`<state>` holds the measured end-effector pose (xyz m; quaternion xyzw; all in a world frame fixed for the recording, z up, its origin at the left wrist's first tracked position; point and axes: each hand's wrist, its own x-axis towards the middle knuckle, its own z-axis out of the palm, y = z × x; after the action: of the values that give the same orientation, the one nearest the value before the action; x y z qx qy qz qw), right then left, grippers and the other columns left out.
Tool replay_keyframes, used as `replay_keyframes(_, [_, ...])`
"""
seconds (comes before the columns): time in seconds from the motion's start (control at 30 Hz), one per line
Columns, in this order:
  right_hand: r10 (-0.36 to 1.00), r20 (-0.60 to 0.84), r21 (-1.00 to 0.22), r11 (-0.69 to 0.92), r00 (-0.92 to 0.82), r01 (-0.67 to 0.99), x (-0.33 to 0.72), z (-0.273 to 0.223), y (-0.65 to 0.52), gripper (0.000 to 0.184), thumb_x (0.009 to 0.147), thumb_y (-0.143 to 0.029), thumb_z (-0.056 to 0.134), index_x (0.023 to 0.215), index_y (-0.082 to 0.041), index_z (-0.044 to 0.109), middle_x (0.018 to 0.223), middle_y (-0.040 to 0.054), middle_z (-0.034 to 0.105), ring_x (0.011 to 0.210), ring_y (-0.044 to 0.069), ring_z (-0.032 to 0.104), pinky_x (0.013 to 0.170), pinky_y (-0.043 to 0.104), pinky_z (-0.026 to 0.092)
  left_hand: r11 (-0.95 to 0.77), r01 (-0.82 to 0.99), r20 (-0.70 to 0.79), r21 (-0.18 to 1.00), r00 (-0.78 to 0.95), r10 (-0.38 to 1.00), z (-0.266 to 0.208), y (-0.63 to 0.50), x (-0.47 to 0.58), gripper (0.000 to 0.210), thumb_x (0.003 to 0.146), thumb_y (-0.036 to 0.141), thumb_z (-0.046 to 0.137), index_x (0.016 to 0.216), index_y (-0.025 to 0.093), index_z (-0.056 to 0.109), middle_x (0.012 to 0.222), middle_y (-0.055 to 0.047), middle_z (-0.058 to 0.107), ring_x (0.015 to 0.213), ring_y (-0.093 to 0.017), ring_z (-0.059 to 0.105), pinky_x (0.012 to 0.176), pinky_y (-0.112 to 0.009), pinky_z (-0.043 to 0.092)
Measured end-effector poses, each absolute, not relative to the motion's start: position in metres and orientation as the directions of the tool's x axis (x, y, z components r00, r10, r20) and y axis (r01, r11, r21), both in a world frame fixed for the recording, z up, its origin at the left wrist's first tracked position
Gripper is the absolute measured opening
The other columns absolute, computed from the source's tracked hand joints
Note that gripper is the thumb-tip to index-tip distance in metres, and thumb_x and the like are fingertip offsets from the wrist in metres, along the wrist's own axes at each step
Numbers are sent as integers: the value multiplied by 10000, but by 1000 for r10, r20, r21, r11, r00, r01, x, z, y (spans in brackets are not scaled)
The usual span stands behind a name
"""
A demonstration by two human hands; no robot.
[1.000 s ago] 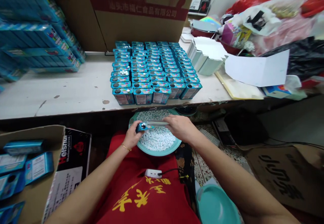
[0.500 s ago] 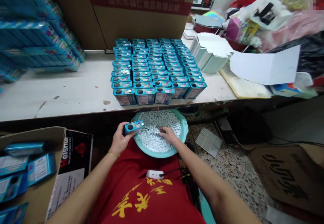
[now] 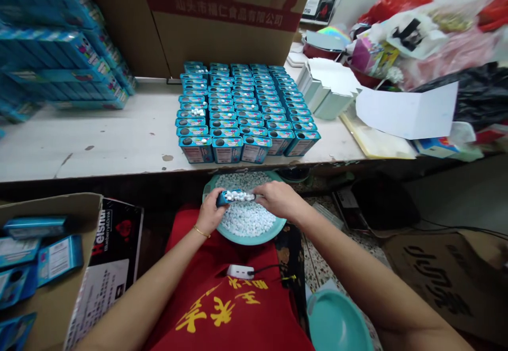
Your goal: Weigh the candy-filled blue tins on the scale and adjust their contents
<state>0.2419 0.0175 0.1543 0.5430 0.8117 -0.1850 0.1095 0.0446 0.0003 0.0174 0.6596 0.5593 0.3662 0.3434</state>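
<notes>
My left hand (image 3: 211, 212) is wrapped round a small blue candy box (image 3: 223, 199), held over the left side of a turquoise basin (image 3: 282, 225). White candies (image 3: 248, 221) fill much of the basin. The fingers of my right hand (image 3: 277, 197) pinch what looks like a small scoop (image 3: 254, 196), mostly hidden under a heap of white candies (image 3: 239, 196). That heap lies across the top of the box and covers its opening.
Rows of upright blue boxes (image 3: 254, 150) stand on the white table (image 3: 119, 147), some with candies on top. More boxes lie in a carton (image 3: 51, 197) at lower left. Stacked blue boxes (image 3: 59, 54), white card pieces (image 3: 331, 81) and another turquoise basin (image 3: 337, 322) surround the workspace.
My right hand has lifted out of the candies with a heaped load and come to the box. My left hand has shifted right with the box, now over the basin.
</notes>
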Motion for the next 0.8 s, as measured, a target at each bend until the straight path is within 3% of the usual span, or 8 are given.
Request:
replay_keyframes(0.1, [834, -382, -27, 421, -399, 906, 225, 167, 17, 253, 814, -238, 418, 942, -187, 631, 887, 111, 656, 844, 232, 609, 708, 316, 441, -152, 507, 103, 848, 122, 987, 14, -1, 45, 401, 651, 172, 534, 1049, 191, 487, 1020, -48, 563, 916, -193, 532, 813, -316, 406])
replay_keyframes(0.2, [832, -367, 15, 454, -417, 891, 216, 172, 16, 250, 805, -197, 411, 936, -154, 619, 862, 128, 655, 813, 233, 617, 686, 318, 453, -153, 516, 106, 842, 120, 987, 11, 0, 44, 409, 653, 171, 533, 1057, 197, 475, 1022, -47, 557, 915, -196, 531, 812, -325, 407])
replay_keyframes(0.63, [862, -359, -9, 381, -359, 924, 240, 166, 6, 251, 841, -270, 375, 944, -208, 596, 933, 72, 635, 868, 213, 597, 703, 296, 434, -133, 471, 93, 872, 106, 990, 6, 5, 48, 366, 656, 181, 549, 1014, 204, 476, 930, -20, 560, 841, -165, 531, 780, -298, 411])
replay_keyframes(0.8, [876, -411, -71, 244, -252, 967, 281, 111, 3, 267, 849, -275, 402, 1084, -263, 527, 1031, 51, 606, 955, 183, 561, 773, 274, 405, -105, 476, 100, 873, 37, 994, 16, 3, 32, 360, 667, 210, 571, 1014, 220, 475, 921, -9, 557, 821, -153, 532, 764, -287, 412])
